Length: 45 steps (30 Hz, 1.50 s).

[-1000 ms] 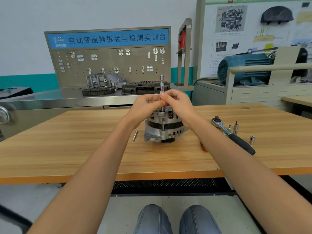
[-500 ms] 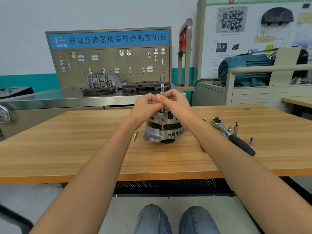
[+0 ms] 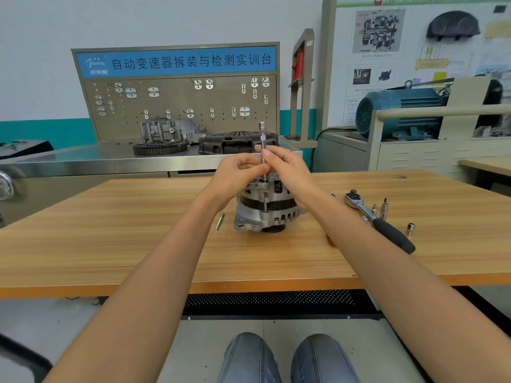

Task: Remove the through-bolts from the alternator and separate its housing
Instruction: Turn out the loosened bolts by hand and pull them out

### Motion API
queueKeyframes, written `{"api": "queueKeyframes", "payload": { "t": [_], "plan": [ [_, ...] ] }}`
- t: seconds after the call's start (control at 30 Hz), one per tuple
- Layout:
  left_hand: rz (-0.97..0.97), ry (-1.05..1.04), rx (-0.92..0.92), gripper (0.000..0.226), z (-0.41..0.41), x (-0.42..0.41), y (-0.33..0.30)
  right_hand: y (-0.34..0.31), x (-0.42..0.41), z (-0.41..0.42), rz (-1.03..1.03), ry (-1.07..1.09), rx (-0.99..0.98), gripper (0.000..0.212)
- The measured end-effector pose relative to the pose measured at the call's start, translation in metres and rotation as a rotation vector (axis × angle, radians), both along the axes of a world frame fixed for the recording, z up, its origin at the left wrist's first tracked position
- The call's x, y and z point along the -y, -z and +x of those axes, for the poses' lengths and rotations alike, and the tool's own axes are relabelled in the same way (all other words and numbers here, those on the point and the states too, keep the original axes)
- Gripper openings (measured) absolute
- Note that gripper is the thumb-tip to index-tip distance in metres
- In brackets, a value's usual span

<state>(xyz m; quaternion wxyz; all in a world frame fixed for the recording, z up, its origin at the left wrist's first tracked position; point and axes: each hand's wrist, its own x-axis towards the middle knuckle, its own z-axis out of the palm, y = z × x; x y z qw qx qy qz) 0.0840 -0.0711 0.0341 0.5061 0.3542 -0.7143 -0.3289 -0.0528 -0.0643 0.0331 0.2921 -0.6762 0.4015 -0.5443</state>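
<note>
Bright, even light – soft shadows (edges bowed by wide lens).

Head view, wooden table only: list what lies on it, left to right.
loose bolt → alternator → ratchet wrench → upright bit socket → small socket. The small piece beside the wrench is left out: it overlaps.

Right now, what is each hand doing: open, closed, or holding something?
Left hand: pinches the slim upright steel extension bar standing on the grey alternator.
Right hand: pinches the same bar.
</note>
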Motion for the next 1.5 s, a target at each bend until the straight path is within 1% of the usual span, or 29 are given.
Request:
{"api": "queueKeyframes", "payload": {
  "t": [0.07,0.1,0.2,0.3,0.47,0.53,0.63,0.73,0.8,0.87,0.97,1.07,1.13,1.2,1.27,1.3,1.33,1.4,1.43,1.5],
  "plan": [
    [0.004,-0.053,-0.003,0.008,-0.001,0.001,-0.001,0.000,0.000,0.002,0.011,0.005,0.066,0.032],
    [0.007,-0.073,0.000,0.009,-0.002,0.002,-0.001,0.000,0.000,0.002,0.008,0.014,0.084,0.027],
    [0.009,-0.083,0.005,0.011,-0.005,0.003,-0.001,0.000,0.001,0.004,-0.005,0.041,0.089,0.015],
    [0.001,-0.101,0.019,0.012,-0.007,0.001,0.000,0.000,0.001,0.003,-0.006,0.039,0.094,0.009],
    [0.014,-0.024,0.055,0.005,-0.001,0.000,-0.001,0.001,0.000,0.000,-0.017,0.020,0.041,0.021],
    [0.009,-0.010,0.061,0.013,0.000,0.000,-0.001,0.000,-0.001,0.000,-0.013,0.006,0.030,0.023],
    [0.019,-0.029,0.059,0.008,0.000,0.002,-0.002,-0.001,-0.001,0.002,0.025,-0.009,0.046,0.024],
    [0.020,-0.072,0.043,0.017,-0.003,0.004,-0.003,0.000,0.000,0.003,0.037,0.002,0.071,0.026],
    [0.016,-0.094,0.035,0.020,-0.007,0.004,-0.002,0.000,0.000,0.003,0.017,0.024,0.085,0.024],
    [0.009,-0.101,0.034,0.020,-0.010,0.003,-0.002,-0.001,0.000,0.003,0.007,0.047,0.103,0.017],
    [0.011,-0.083,0.051,0.015,-0.009,0.000,-0.001,-0.001,0.000,0.001,-0.001,0.042,0.099,0.013],
    [0.021,-0.046,0.075,0.008,-0.005,-0.003,-0.003,0.000,0.000,0.000,0.000,-0.001,0.057,0.022],
    [0.034,-0.036,0.079,0.010,-0.004,-0.004,-0.004,-0.001,0.000,0.000,0.018,-0.023,0.045,0.027],
    [0.027,-0.027,0.084,0.012,-0.003,-0.003,-0.004,-0.001,0.001,0.002,0.035,-0.026,0.051,0.030],
    [0.021,-0.023,0.075,0.008,-0.003,-0.001,-0.003,-0.001,0.001,0.003,0.046,-0.011,0.074,0.032],
    [0.023,-0.036,0.061,0.005,-0.004,-0.001,-0.003,-0.001,0.001,0.003,0.046,0.004,0.088,0.032],
    [0.024,-0.057,0.045,0.008,-0.006,0.000,-0.003,-0.001,0.001,0.004,0.043,0.019,0.094,0.029],
    [0.021,-0.096,0.028,0.023,-0.010,0.001,-0.003,-0.001,0.001,0.005,0.047,0.045,0.087,0.024],
    [0.016,-0.108,0.023,0.024,-0.012,0.001,-0.003,-0.002,0.001,0.005,0.052,0.053,0.083,0.021],
    [0.008,-0.128,0.016,0.017,-0.015,0.000,-0.002,-0.003,0.000,0.004,0.053,0.054,0.100,0.011]
  ]
}}
